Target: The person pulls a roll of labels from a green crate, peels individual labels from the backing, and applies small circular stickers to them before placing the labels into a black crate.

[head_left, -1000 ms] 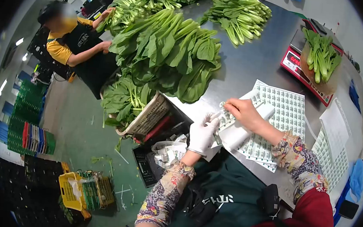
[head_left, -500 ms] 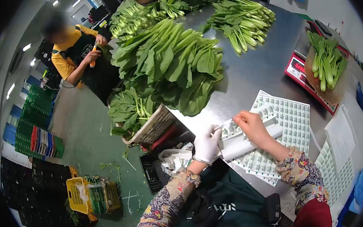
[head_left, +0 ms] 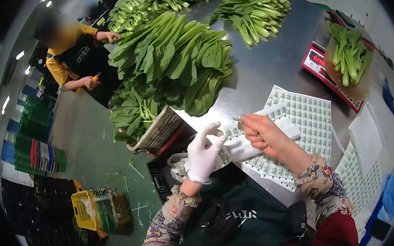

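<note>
My left hand [head_left: 203, 156], in a white glove, is raised near the table's front edge, its fingers loosely curved and apart with nothing visible in them. My bare right hand [head_left: 263, 135] pinches a small label [head_left: 240, 123] between thumb and fingertips. Beneath that hand lies a curled white label strip [head_left: 277, 112] with printed green stickers. Flat label sheets [head_left: 314, 127] lie under the strip, to the right of my hand. A large pile of leafy greens [head_left: 174, 61] sits beyond my left hand.
A red scale [head_left: 313, 63] carries a bunch of greens [head_left: 350, 56] at the right. More greens [head_left: 254, 14] lie at the back. A basket [head_left: 159, 129] and a black crate [head_left: 155, 180] stand below the table edge. A co-worker [head_left: 80, 53] stands at the left.
My left hand has moved left, away from the label strip, and its fingers have parted. My right hand has shifted slightly left with a small label visible. The co-worker's hands have moved apart.
</note>
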The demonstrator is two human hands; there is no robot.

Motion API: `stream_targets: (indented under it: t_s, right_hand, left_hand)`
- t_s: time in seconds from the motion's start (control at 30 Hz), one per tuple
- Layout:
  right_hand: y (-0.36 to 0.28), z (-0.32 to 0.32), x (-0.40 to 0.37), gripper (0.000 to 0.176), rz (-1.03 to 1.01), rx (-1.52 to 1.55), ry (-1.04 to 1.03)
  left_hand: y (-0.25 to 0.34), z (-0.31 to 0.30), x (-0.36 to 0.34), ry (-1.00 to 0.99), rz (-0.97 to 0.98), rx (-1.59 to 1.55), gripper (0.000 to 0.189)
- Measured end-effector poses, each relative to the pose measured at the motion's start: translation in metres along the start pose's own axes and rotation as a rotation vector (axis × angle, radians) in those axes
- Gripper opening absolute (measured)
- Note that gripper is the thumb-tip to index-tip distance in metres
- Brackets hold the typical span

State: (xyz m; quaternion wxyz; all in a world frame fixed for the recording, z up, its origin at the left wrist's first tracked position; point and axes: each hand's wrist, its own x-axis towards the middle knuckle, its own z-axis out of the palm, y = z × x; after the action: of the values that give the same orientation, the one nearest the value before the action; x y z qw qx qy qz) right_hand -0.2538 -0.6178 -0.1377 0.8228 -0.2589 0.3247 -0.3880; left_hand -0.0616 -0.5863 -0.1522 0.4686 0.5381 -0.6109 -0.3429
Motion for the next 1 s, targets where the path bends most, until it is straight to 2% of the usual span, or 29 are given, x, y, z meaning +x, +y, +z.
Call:
stream_targets:
  t_s: [0.03, 0.1, 0.27, 0.37, 0.53, 0.63, 0.77, 1.0]
  right_hand:
    - [0.004, 0.007, -0.001, 0.018, 0.019, 0.003, -0.023]
    - [0.013, 0.019, -0.003, 0.018, 0.059, 0.012, -0.06]
    - [0.036, 0.048, -0.005, 0.021, 0.035, -0.054, -0.069]
    - [0.047, 0.065, -0.003, 0.022, 0.015, -0.106, -0.055]
    - [0.06, 0.082, 0.005, 0.02, 0.011, -0.278, -0.135]
    - [0.062, 0.101, 0.004, 0.019, -0.006, -0.46, -0.064]
    - [0.074, 0.105, 0.011, 0.017, -0.003, -0.445, -0.136]
    - [0.079, 0.118, 0.01, 0.017, 0.068, -0.452, -0.124]
  left_hand:
    - [0.007, -0.003, -0.003, -0.018, 0.016, -0.053, 0.039]
    - [0.02, -0.012, -0.012, -0.055, 0.087, 0.039, 0.035]
    - [0.011, -0.028, -0.034, 0.073, 0.175, 0.051, 0.02]
    - [0.02, -0.046, -0.043, 0.082, 0.26, 0.176, 0.015]
    - [0.009, -0.076, -0.057, 0.08, 0.313, 0.197, 0.014]
    - [0.01, -0.089, -0.065, 0.109, 0.25, 0.199, 0.014]
    - [-0.002, -0.104, -0.075, 0.091, 0.199, 0.181, 0.012]
    - [-0.004, -0.125, -0.078, 0.065, 0.347, 0.318, 0.012]
